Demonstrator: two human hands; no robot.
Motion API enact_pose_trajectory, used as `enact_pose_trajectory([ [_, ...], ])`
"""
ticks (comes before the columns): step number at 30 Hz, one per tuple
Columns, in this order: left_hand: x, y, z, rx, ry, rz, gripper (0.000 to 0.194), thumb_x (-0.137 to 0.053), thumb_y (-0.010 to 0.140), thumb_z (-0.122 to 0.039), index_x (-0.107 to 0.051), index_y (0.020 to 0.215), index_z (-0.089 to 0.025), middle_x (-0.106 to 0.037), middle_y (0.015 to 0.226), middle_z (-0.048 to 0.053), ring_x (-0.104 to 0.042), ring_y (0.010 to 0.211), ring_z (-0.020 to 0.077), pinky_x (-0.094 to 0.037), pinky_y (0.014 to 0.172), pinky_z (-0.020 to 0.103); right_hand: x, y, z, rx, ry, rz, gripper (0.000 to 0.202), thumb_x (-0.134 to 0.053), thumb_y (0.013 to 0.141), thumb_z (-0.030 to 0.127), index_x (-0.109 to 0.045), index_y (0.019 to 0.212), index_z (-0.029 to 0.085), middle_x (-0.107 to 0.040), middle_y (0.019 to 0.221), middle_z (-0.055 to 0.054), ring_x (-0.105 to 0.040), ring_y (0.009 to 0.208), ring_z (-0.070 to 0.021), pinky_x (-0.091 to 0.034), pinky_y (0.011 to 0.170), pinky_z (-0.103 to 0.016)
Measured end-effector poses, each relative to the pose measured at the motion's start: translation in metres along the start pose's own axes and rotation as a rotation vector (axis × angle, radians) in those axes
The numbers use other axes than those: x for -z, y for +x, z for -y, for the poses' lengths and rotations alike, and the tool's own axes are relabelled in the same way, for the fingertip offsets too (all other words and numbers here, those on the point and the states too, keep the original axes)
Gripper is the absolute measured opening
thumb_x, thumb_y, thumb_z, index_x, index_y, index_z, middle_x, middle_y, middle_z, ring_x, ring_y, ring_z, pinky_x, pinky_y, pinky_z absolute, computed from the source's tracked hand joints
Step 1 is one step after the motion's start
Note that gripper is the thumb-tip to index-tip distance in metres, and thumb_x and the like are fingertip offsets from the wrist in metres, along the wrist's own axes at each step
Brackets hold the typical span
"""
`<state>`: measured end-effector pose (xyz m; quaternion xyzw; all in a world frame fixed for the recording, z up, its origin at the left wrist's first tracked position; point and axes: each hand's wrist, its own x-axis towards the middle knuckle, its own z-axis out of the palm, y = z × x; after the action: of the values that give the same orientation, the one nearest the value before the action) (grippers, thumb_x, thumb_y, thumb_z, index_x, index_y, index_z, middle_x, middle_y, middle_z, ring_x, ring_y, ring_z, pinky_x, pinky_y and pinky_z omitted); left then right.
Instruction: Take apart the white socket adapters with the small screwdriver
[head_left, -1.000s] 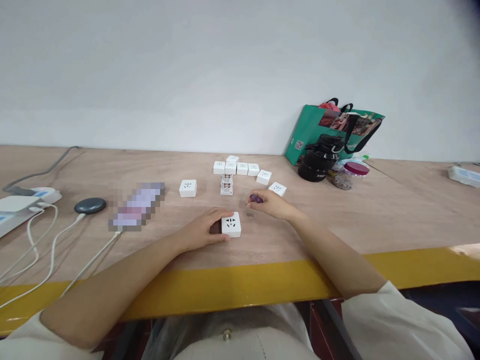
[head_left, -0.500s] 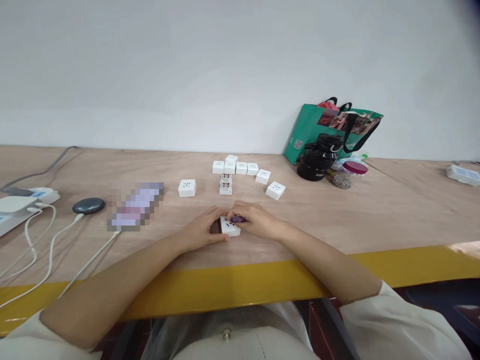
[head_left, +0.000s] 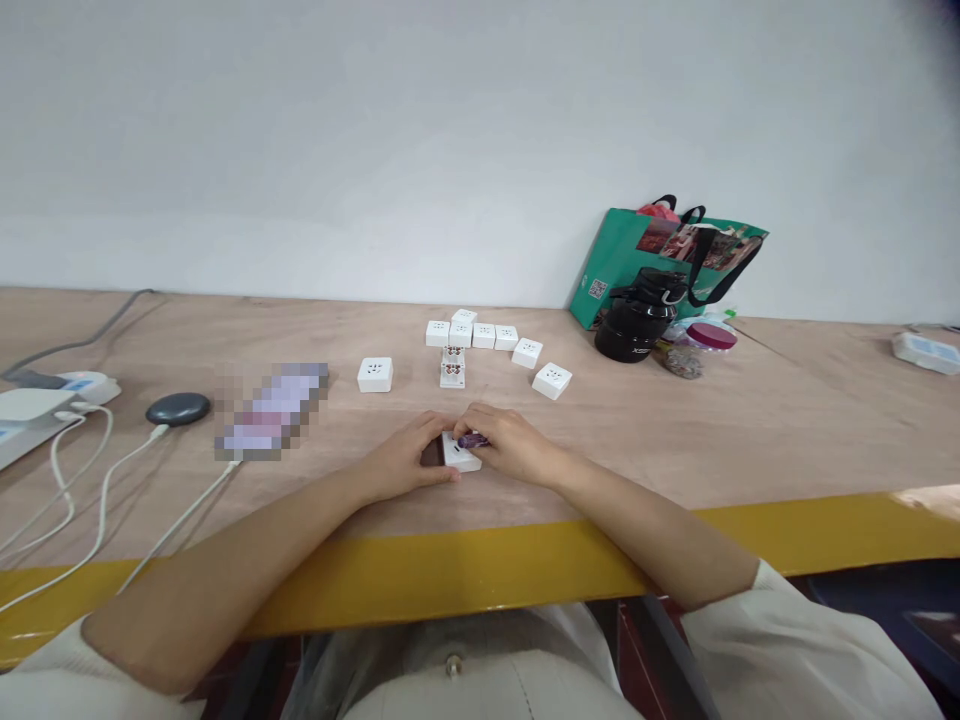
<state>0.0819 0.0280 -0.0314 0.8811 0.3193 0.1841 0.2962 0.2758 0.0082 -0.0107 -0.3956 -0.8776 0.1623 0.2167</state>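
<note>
A white square wall socket point(head_left: 461, 462) lies flat on the table in front of me. My left hand point(head_left: 412, 458) grips it from the left, thumb along the near side and fingers at the far side. Above its face, my right hand point(head_left: 514, 445) is closed around what looks like a screwdriver point(head_left: 474, 440) with a purple handle. The tool's tip is hidden, so I cannot tell whether it touches the socket. Just beyond my hands are two opened socket parts point(head_left: 452, 376) showing metal contacts, and a single white socket point(head_left: 375, 375) sits to their left.
Several more white sockets point(head_left: 484, 336) stand in a curved row behind, one socket point(head_left: 553, 380) at its right end. A black flask point(head_left: 636, 325), a lidded jar point(head_left: 709, 338) and a green bag point(head_left: 611, 260) are back right. Left lie a phone point(head_left: 274, 412), a dark oval device point(head_left: 178, 409) and white cables point(head_left: 105, 490).
The purple handle has shifted slightly left over the socket, with my right hand a little changed in pose. My left hand keeps its hold; the camera view has moved slightly.
</note>
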Motion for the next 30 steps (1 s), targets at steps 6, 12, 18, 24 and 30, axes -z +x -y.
enact_pose_trajectory([
  [6,-0.001,-0.001,0.002,0.013,-0.017,0.002,0.047,-0.064,0.077,-0.039,-0.047,0.117,-0.023,-0.052,0.118,0.005,-0.048,0.109,0.0239,-0.038,0.093,0.037,0.001,0.002,-0.004,0.003,0.093,-0.011,0.008,-0.053,0.081,0.011,-0.059,0.083,0.017,-0.062,0.084,-0.003,-0.056,0.079,-0.0149,-0.041,0.071,-0.026],
  [12,-0.001,-0.001,0.0,-0.005,-0.015,0.004,0.046,-0.065,0.078,-0.037,-0.047,0.118,-0.024,-0.051,0.12,0.004,-0.047,0.112,0.0229,-0.037,0.096,0.035,0.005,0.003,-0.002,-0.02,0.102,0.056,0.009,-0.053,0.082,0.013,-0.061,0.08,0.016,-0.058,0.082,-0.003,-0.054,0.078,-0.0144,-0.04,0.07,-0.026],
  [18,-0.001,-0.003,-0.003,0.027,0.015,0.017,0.049,-0.063,0.078,-0.037,-0.044,0.122,-0.025,-0.05,0.123,0.004,-0.046,0.114,0.0239,-0.037,0.096,0.037,0.02,0.0,-0.004,-0.019,0.257,0.114,0.011,-0.06,0.079,0.024,-0.063,0.088,0.018,-0.054,0.084,-0.001,-0.053,0.077,-0.0126,-0.041,0.069,-0.025],
  [24,0.002,0.003,-0.014,0.122,0.051,0.009,0.064,-0.065,0.073,-0.043,-0.037,0.128,-0.026,-0.046,0.127,0.006,-0.047,0.113,0.0265,-0.04,0.093,0.04,0.039,0.004,-0.012,-0.121,0.359,-0.267,0.029,-0.045,0.088,0.038,-0.055,0.072,0.016,-0.047,0.068,0.002,-0.047,0.063,-0.0096,-0.039,0.06,-0.024],
  [30,-0.002,0.013,-0.016,0.164,0.181,0.077,0.068,-0.064,0.071,-0.047,-0.039,0.129,-0.024,-0.049,0.123,0.009,-0.045,0.113,0.0321,-0.038,0.093,0.045,0.03,0.021,-0.012,-0.209,0.733,-0.499,0.034,-0.046,0.083,0.052,-0.051,0.085,0.018,-0.044,0.06,0.006,-0.04,0.041,-0.0053,-0.034,0.039,-0.021],
])
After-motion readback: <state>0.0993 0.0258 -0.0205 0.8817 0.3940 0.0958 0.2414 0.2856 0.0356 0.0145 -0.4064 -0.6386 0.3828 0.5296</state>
